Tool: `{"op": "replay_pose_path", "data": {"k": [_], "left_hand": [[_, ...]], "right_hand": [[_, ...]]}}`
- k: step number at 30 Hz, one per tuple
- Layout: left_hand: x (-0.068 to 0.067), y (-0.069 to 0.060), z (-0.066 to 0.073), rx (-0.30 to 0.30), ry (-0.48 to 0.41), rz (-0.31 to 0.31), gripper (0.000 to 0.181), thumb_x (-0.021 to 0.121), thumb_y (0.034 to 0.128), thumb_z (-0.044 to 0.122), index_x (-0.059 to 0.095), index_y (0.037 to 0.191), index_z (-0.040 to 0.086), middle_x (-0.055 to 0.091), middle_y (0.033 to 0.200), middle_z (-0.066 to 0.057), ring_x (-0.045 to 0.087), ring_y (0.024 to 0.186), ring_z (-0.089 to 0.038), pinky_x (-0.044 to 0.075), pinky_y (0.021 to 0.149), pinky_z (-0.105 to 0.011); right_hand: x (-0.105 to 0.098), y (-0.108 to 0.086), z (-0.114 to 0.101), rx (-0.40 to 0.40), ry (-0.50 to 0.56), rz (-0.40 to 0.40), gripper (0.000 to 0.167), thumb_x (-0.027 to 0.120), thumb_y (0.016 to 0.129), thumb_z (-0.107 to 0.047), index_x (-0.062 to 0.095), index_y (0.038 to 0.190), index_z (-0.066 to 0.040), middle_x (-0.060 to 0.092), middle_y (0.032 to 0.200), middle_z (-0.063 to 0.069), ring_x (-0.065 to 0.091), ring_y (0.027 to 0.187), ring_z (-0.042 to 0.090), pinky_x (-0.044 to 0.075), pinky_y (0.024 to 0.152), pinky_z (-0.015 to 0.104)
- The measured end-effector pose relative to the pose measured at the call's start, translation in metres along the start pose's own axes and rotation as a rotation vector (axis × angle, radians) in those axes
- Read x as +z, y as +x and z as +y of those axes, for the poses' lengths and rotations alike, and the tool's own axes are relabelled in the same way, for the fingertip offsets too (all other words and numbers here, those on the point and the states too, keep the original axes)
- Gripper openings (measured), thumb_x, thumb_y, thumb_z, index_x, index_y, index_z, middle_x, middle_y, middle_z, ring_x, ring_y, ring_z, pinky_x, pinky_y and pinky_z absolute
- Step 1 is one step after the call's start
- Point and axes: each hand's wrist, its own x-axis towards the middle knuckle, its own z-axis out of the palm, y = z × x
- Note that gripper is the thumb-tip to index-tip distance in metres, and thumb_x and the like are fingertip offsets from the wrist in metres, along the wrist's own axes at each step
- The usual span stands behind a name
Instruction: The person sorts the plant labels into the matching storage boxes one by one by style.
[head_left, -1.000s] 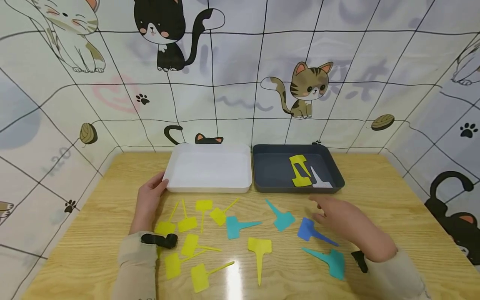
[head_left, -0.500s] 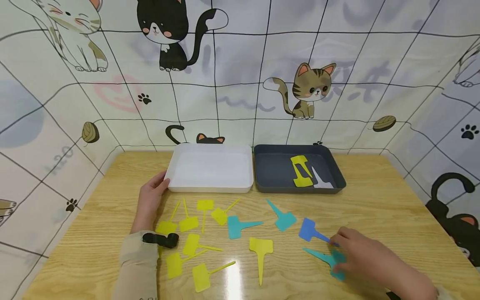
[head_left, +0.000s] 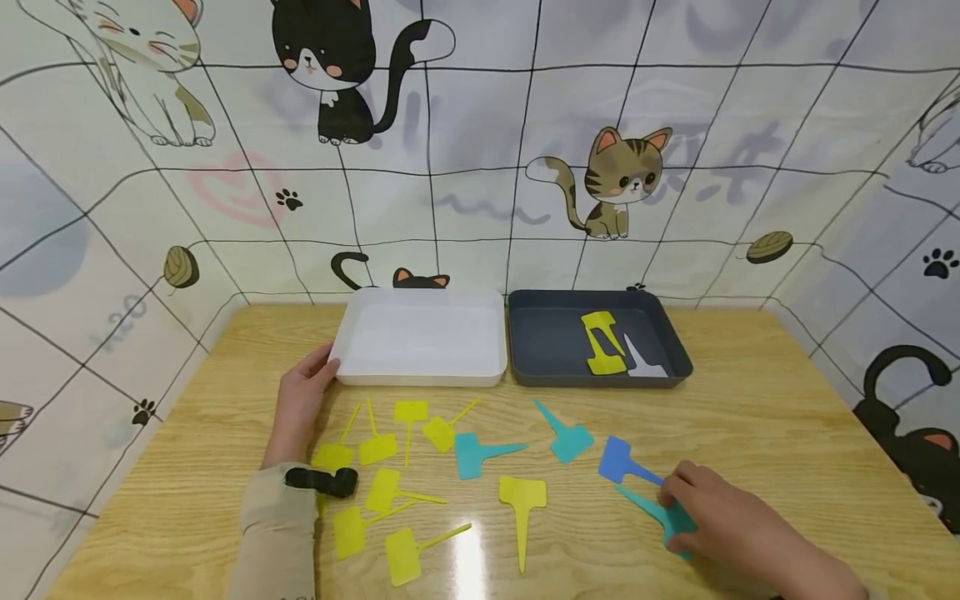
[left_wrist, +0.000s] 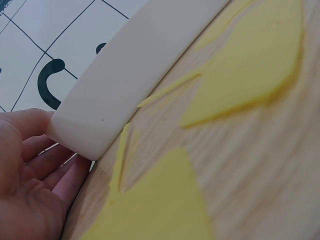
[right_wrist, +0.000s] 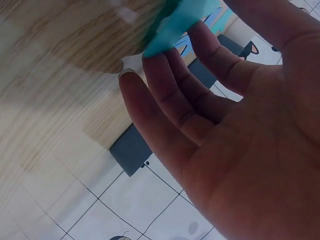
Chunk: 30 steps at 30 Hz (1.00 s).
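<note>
My right hand pinches a teal T-shaped plant label by its broad head, close to the tabletop. In the right wrist view, that label tilts up at the fingertips. Just behind it lies a blue plant label, its stem tip hidden by the hand. My left hand holds the left front corner of a white tray, with the thumb at the wall. Several yellow plant labels lie in front of the tray, and two more teal ones lie mid-table.
A dark grey tray stands right of the white one, holding two yellow labels and a white label. A cat-print cloth encloses the wooden table at the back and sides.
My right hand has moved from near the dark tray toward the front right and taken hold of the teal plant label, which has shifted slightly right. The left hand stays at the white tray.
</note>
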Motion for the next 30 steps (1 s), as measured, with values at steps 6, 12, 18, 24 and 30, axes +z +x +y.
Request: {"op": "replay_pose_path", "data": {"k": [6, 12, 18, 24, 30], "left_hand": [[0.0, 0.001, 0.001, 0.014, 0.003, 0.009, 0.052, 0.052, 0.087, 0.044, 0.044, 0.133, 0.022, 0.043, 0.134, 0.002, 0.035, 0.124, -0.013, 0.031, 0.1, -0.033], [0.001, 0.002, 0.0, 0.018, 0.002, 0.016, 0.051, 0.051, 0.0871, 0.044, 0.044, 0.133, 0.023, 0.043, 0.135, 0.003, 0.036, 0.123, -0.013, 0.031, 0.1, -0.033], [0.0, 0.002, 0.0, 0.021, -0.007, 0.018, 0.051, 0.051, 0.0876, 0.043, 0.044, 0.133, 0.022, 0.042, 0.135, 0.002, 0.035, 0.124, -0.013, 0.031, 0.101, -0.033], [-0.001, 0.0, 0.002, 0.019, -0.014, 0.012, 0.05, 0.051, 0.0883, 0.041, 0.044, 0.134, 0.02, 0.043, 0.135, 0.001, 0.035, 0.124, -0.014, 0.031, 0.101, -0.033], [-0.001, -0.002, 0.002, 0.023, -0.005, 0.005, 0.05, 0.052, 0.0883, 0.04, 0.044, 0.133, 0.02, 0.043, 0.134, 0.0, 0.035, 0.124, -0.014, 0.031, 0.1, -0.033]], "right_hand": [[-0.003, 0.003, 0.0, 0.033, 0.039, -0.057, 0.037, 0.072, 0.065, -0.047, 0.049, 0.088, -0.028, 0.042, 0.084, -0.016, 0.04, 0.073, 0.002, 0.041, 0.058, 0.023], [-0.004, 0.008, -0.002, -0.034, 0.064, -0.071, 0.035, 0.073, 0.067, -0.039, 0.054, 0.092, -0.025, 0.048, 0.086, -0.019, 0.047, 0.071, -0.001, 0.045, 0.06, 0.026], [-0.006, 0.011, -0.007, -0.106, 0.036, -0.046, 0.025, 0.073, 0.07, -0.025, 0.059, 0.091, -0.026, 0.043, 0.082, -0.02, 0.045, 0.069, -0.004, 0.044, 0.057, 0.023], [-0.01, 0.015, -0.011, -0.133, 0.084, -0.056, 0.018, 0.067, 0.078, -0.018, 0.058, 0.089, -0.028, 0.045, 0.082, -0.022, 0.044, 0.068, -0.005, 0.043, 0.057, 0.021], [-0.018, 0.021, -0.008, -0.121, 0.235, -0.093, 0.01, 0.06, 0.084, -0.029, 0.057, 0.093, -0.028, 0.053, 0.088, -0.02, 0.05, 0.076, -0.003, 0.045, 0.061, 0.023]]}}
